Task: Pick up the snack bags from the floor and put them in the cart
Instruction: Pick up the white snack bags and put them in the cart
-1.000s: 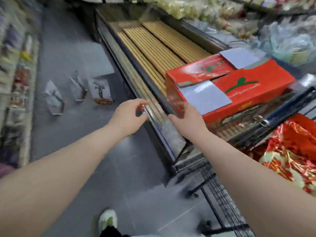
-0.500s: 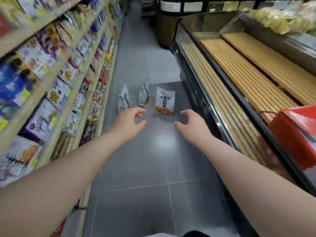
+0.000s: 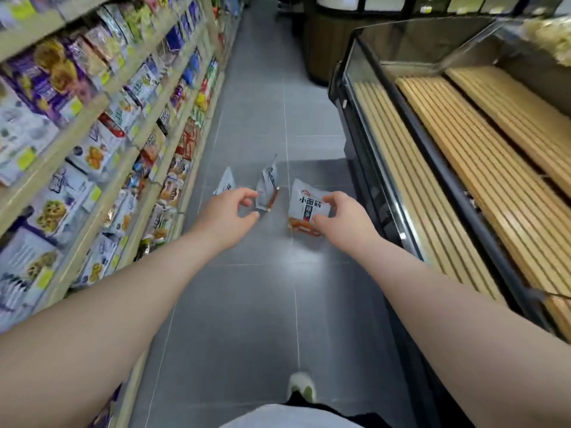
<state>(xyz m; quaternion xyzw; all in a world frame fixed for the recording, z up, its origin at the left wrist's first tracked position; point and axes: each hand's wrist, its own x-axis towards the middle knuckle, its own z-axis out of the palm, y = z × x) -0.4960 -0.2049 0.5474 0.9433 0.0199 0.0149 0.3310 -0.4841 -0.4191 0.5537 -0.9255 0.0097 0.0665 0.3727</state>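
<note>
3 white plastic snack bags [image 3: 304, 205] lie on grey tiled floor [image 3: 247, 304] at frame centre; left hand [image 3: 227, 213] and right hand [image 3: 344, 222] reach forward, fingers loosely spread, holding nothing.

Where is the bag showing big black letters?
Head view: the bag lies on the aisle floor, rightmost of three, near the glass display case, partly behind the right hand.

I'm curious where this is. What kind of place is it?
Probably a grocery shop aisle: shelves packed with packets on the left, a glass-fronted display case on the right.
</note>
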